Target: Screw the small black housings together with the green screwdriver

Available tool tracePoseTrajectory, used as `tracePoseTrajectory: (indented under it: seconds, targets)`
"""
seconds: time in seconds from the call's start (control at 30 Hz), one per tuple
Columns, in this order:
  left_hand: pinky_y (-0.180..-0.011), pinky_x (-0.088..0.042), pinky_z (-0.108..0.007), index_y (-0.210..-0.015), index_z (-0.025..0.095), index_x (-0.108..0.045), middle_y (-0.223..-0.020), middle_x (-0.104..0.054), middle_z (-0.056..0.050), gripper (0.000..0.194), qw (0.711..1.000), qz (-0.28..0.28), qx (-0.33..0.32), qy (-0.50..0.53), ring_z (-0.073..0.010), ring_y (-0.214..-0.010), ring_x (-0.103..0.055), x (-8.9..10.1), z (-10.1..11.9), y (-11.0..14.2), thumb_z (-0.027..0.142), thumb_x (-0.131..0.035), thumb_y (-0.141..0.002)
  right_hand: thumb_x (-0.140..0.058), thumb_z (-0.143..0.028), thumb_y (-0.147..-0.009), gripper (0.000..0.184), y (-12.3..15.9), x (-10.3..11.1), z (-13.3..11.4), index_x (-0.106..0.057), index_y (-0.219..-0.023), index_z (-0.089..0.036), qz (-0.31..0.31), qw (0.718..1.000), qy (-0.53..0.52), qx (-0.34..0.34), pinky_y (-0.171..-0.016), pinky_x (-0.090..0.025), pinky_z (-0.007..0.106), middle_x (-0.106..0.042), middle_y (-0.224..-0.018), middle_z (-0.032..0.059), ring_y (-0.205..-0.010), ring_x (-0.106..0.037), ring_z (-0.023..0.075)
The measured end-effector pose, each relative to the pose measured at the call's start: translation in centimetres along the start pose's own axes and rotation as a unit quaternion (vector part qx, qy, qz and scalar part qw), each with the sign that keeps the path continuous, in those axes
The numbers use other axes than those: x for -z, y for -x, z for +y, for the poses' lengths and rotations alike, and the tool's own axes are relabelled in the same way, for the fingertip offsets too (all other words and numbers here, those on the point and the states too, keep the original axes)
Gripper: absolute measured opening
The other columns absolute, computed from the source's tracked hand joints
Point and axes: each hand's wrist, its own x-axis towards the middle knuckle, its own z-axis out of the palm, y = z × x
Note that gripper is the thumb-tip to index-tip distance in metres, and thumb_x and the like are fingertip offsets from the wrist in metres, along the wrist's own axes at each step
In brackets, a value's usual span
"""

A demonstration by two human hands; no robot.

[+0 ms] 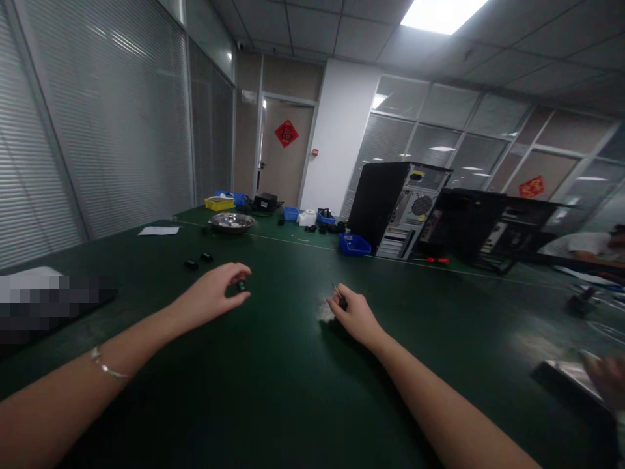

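My left hand (215, 294) hovers over the dark green table (293, 365), thumb and fingers pinched on a small black part (241, 285). A thin bracelet sits on that wrist. My right hand (354, 314) rests on the table a little to the right, fingers closed around a thin dark tool (338, 294) whose tip points up and left. Two more small black parts (198, 260) lie on the table just beyond my left hand.
A metal bowl (231, 222), yellow bin (219, 203) and blue bins (354, 244) stand at the far side. Open computer towers (398, 208) stand at the back right. Another person (586, 247) sits far right. A paper sheet (159, 230) lies far left.
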Motion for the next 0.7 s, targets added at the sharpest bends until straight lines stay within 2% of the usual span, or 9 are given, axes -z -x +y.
tracePoseTrajectory:
  seconds: [0.07, 0.13, 0.2, 0.27, 0.4, 0.57, 0.63, 0.7]
  targets:
    - [-0.081, -0.051, -0.036, -0.121, 0.015, -0.053, -0.106, -0.064, -0.009, 0.048, 0.993, -0.01, 0.105, -0.057, -0.0265, -0.096, -0.063, 2.4, -4.3, -0.5, 0.041, -0.064, -0.082, -0.055, -0.026, -0.086, 0.016, 0.0, 0.0, 0.0, -0.049, -0.072, -0.022, -0.006, 1.0, 0.004, 0.002, -0.058, -0.039, 0.025, -0.057, -0.065, -0.0025, -0.06, -0.054, 0.0157]
    - [-0.073, -0.05, -0.032, -0.116, 0.014, -0.053, -0.094, -0.067, -0.007, 0.045, 0.972, -0.025, 0.205, -0.114, -0.0264, -0.088, -0.065, 4.5, -8.3, -0.4, 0.035, -0.066, -0.079, -0.055, -0.026, -0.086, 0.016, -0.1, 0.0, 0.1, -0.049, -0.073, -0.022, -0.009, 1.0, 0.006, 0.0, -0.057, -0.039, 0.025, -0.057, -0.065, -0.0027, -0.059, -0.053, 0.0154]
    - [-0.067, -0.048, -0.03, -0.11, 0.01, -0.053, -0.088, -0.067, -0.007, 0.039, 0.962, -0.024, 0.24, -0.132, -0.0278, -0.083, -0.065, 5.6, -11.4, 0.1, 0.028, -0.065, -0.078, -0.055, -0.027, -0.086, 0.016, -0.2, -0.1, 0.3, -0.049, -0.073, -0.022, -0.013, 1.0, 0.007, -0.006, -0.057, -0.038, 0.025, -0.057, -0.065, -0.0028, -0.058, -0.053, 0.0151]
    - [-0.065, -0.046, -0.027, -0.108, 0.008, -0.054, -0.087, -0.067, -0.006, 0.037, 0.958, -0.02, 0.25, -0.136, -0.0269, -0.083, -0.066, 6.0, -13.3, 0.6, 0.027, -0.064, -0.079, -0.056, -0.027, -0.087, 0.016, -0.3, -0.1, 0.4, -0.049, -0.073, -0.022, -0.018, 1.0, 0.007, -0.012, -0.056, -0.038, 0.025, -0.057, -0.065, -0.0028, -0.058, -0.052, 0.0151]
    - [-0.064, -0.045, -0.023, -0.108, 0.007, -0.057, -0.087, -0.069, -0.005, 0.038, 0.965, 0.002, 0.225, -0.133, -0.0235, -0.081, -0.066, 5.7, -15.0, 0.4, 0.032, -0.064, -0.08, -0.056, -0.029, -0.087, 0.017, -0.3, -0.1, 0.2, -0.048, -0.074, -0.022, -0.026, 0.999, 0.011, -0.02, -0.056, -0.038, 0.026, -0.057, -0.066, -0.0024, -0.059, -0.053, 0.0156]
    - [-0.064, -0.044, -0.025, -0.107, 0.004, -0.06, -0.092, -0.068, -0.008, 0.055, 0.971, 0.03, 0.188, -0.147, -0.0244, -0.085, -0.063, 5.5, -15.3, -1.8, 0.049, -0.067, -0.077, -0.054, -0.028, -0.089, 0.016, -0.1, 0.1, -0.5, -0.048, -0.075, -0.022, -0.042, 0.999, 0.022, -0.018, -0.06, -0.04, 0.027, -0.059, -0.07, -0.0011, -0.065, -0.056, 0.0172]
    - [-0.064, -0.042, -0.025, -0.104, 0.002, -0.061, -0.084, -0.065, -0.004, 0.055, 0.971, 0.038, 0.177, -0.156, -0.0222, -0.083, -0.061, 5.3, -15.3, -2.5, 0.05, -0.066, -0.076, -0.054, -0.028, -0.089, 0.017, -0.1, 0.2, -0.7, -0.048, -0.075, -0.022, -0.047, 0.998, 0.028, -0.019, -0.061, -0.041, 0.027, -0.059, -0.07, -0.0013, -0.064, -0.057, 0.0172]
    - [-0.064, -0.039, -0.024, -0.089, 0.003, -0.063, -0.069, -0.059, 0.001, 0.047, 0.972, 0.036, 0.17, -0.158, -0.0181, -0.075, -0.06, 4.9, -15.1, -3.0, 0.048, -0.065, -0.076, -0.054, -0.028, -0.09, 0.016, -0.1, 0.3, -0.8, -0.048, -0.077, -0.022, -0.052, 0.998, 0.033, -0.021, -0.06, -0.04, 0.027, -0.06, -0.071, -0.0011, -0.063, -0.056, 0.0168]
